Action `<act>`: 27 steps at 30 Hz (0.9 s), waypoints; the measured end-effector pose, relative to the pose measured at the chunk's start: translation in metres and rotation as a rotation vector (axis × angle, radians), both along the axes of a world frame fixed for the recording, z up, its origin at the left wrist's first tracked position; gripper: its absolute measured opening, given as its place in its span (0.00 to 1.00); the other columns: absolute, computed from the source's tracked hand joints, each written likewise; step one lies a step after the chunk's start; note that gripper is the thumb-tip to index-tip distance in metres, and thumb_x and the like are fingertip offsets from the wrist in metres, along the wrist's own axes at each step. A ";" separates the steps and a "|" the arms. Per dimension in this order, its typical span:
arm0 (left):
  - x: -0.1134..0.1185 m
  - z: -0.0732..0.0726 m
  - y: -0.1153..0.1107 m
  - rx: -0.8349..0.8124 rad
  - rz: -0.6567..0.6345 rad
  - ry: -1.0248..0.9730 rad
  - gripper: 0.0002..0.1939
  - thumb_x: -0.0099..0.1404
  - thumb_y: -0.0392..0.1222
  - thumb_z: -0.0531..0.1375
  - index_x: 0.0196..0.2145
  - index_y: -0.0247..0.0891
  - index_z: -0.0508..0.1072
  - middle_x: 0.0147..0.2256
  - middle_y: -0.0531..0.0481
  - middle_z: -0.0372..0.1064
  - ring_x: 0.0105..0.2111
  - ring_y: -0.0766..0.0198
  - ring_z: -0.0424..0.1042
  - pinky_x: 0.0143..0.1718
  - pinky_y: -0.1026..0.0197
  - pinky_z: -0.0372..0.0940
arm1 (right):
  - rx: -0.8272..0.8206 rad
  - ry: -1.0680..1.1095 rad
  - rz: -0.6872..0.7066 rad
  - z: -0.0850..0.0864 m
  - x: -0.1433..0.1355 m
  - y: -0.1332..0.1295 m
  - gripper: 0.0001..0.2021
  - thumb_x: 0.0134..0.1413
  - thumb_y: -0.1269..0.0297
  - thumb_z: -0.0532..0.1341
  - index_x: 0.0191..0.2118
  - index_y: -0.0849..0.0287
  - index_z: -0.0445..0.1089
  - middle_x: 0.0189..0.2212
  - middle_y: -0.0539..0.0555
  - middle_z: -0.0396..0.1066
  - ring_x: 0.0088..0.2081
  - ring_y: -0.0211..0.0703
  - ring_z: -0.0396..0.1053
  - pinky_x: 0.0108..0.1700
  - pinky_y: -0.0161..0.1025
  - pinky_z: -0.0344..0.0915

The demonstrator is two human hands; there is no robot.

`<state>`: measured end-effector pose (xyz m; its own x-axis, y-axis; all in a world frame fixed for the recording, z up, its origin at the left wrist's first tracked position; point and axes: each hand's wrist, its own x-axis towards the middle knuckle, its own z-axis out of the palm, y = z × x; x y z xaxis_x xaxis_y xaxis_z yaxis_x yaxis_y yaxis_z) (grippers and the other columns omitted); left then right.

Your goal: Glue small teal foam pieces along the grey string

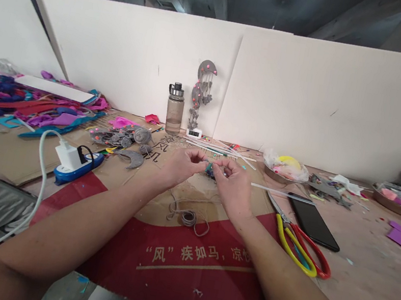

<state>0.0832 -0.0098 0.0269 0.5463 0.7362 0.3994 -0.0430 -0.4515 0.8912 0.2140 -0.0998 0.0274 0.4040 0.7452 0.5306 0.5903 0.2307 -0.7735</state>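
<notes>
My left hand [182, 165] and my right hand [232, 182] meet over the middle of the cardboard sheet [180, 265]. Both pinch a small dark craft piece [210, 170] with a bit of teal on it, fingers curled around it. The piece is mostly hidden by my fingertips. Just below my hands lies a loose coil of grey string [189, 216] on the cardboard.
Scissors with red and yellow handles [298, 242] and a black phone [312, 220] lie to the right. A white charger on a blue base [76, 163] sits left, its cable trailing off the edge. A water bottle [175, 108], grey felt shapes [130, 143] and coloured scraps [40, 109] are behind.
</notes>
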 end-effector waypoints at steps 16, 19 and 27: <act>-0.005 0.006 -0.002 -0.182 -0.225 0.072 0.14 0.55 0.48 0.64 0.35 0.34 0.76 0.20 0.55 0.63 0.19 0.72 0.59 0.22 0.66 0.53 | -0.161 0.271 0.077 0.004 0.007 -0.001 0.08 0.42 0.58 0.60 0.26 0.58 0.68 0.20 0.47 0.66 0.23 0.35 0.58 0.26 0.34 0.56; -0.006 0.007 0.001 -0.289 -0.282 -0.007 0.20 0.53 0.46 0.66 0.43 0.34 0.75 0.29 0.49 0.71 0.25 0.70 0.65 0.26 0.66 0.59 | -0.166 0.355 0.080 0.002 0.016 -0.001 0.10 0.41 0.56 0.61 0.27 0.59 0.68 0.19 0.45 0.65 0.20 0.33 0.55 0.24 0.33 0.52; -0.012 0.005 0.020 -0.464 -0.044 -0.178 0.06 0.49 0.40 0.57 0.21 0.35 0.64 0.20 0.53 0.62 0.17 0.73 0.58 0.18 0.68 0.51 | -0.106 0.551 0.128 0.003 0.027 -0.002 0.13 0.37 0.54 0.64 0.22 0.57 0.63 0.13 0.41 0.52 0.16 0.30 0.44 0.20 0.33 0.41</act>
